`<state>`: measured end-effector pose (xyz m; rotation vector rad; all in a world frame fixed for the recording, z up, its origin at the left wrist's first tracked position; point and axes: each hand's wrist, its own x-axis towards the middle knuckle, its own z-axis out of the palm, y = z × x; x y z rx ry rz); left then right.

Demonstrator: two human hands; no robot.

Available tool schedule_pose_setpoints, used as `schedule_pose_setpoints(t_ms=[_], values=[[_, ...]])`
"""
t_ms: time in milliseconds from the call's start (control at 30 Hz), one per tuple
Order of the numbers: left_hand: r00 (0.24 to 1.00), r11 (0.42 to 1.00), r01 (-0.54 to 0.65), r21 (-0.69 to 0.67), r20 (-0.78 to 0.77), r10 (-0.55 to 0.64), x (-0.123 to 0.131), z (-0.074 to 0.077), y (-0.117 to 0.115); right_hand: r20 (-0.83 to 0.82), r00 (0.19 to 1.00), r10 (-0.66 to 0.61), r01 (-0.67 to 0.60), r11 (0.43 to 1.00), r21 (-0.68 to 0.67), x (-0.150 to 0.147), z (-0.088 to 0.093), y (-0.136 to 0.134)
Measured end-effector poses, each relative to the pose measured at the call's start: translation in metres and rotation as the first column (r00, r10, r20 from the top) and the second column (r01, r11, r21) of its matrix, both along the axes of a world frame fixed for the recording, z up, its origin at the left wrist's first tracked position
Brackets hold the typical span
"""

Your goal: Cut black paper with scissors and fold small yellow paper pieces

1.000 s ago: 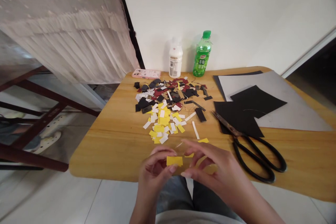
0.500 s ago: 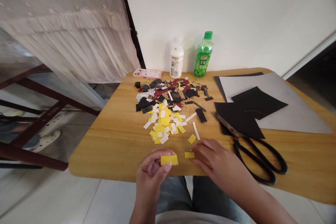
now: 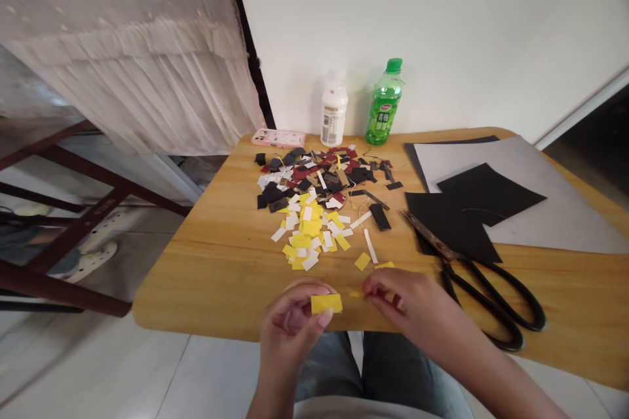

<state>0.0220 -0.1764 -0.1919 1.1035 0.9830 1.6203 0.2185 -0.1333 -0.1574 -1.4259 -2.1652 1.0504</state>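
My left hand (image 3: 292,327) is closed, holding a small yellow paper rectangle (image 3: 326,304) between thumb and fingers above the table's near edge. To its right, my right hand (image 3: 403,298) is pinched together, with a smaller, blurred yellow paper piece (image 3: 356,294) at its fingertips. Another yellow slip (image 3: 384,266) lies just beyond the right knuckles, and a yellow scrap (image 3: 362,262) rests left of it. Farther back is a pile of yellow and white paper pieces (image 3: 311,228), which runs into black, dark red and brown scraps (image 3: 319,177).
Large black-handled scissors (image 3: 449,255) lie right of my right hand, their blades over black paper (image 3: 442,222). A grey sheet (image 3: 565,229) is under more black paper. Along the wall stand a white bottle (image 3: 334,118) and a green drink bottle (image 3: 386,105), beside a pink-cased phone (image 3: 278,138).
My right fingers have closed together at the small yellow piece, which is now blurred. A yellow slip beyond the right hand has come into view. The whole view has shifted slightly.
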Motion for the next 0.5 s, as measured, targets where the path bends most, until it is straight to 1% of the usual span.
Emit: schedule_pose_setpoints(t_ms=[100, 167, 233, 300, 367, 400, 500], values=[[1.0, 0.999, 0.03, -0.018, -0.001, -0.031, 0.001, 0.002, 0.001, -0.22, 0.969, -0.107, 0.078, 0.988, -0.137, 0.005, 0.014, 0.006], [0.999, 0.998, 0.049, -0.04, -0.014, -0.05, 0.0, 0.002, 0.0, -0.314, 0.938, -0.148, 0.071, 0.967, -0.246, 0.006, 0.027, 0.01], [0.996, 0.994, 0.084, -0.063, -0.033, -0.086, -0.001, 0.002, -0.001, -0.382, 0.912, -0.148, -0.015, 0.919, -0.393, 0.005, 0.037, 0.014], [0.985, 0.985, 0.16, -0.064, -0.056, -0.164, -0.002, 0.003, -0.002, -0.44, 0.89, -0.123, -0.138, 0.846, -0.515, 0.002, 0.044, 0.018], [0.966, 0.969, 0.243, -0.032, -0.082, -0.245, -0.004, 0.005, -0.001, -0.476, 0.876, -0.079, -0.242, 0.781, -0.576, -0.002, 0.046, 0.02], [0.957, 0.962, 0.275, -0.01, -0.092, -0.274, -0.004, 0.006, 0.0, -0.485, 0.873, -0.06, -0.276, 0.758, -0.591, -0.003, 0.046, 0.021], [0.952, 0.958, 0.285, 0.016, -0.121, -0.281, -0.005, 0.007, 0.002, -0.492, 0.87, -0.041, -0.311, 0.727, -0.612, -0.006, 0.042, 0.022]])
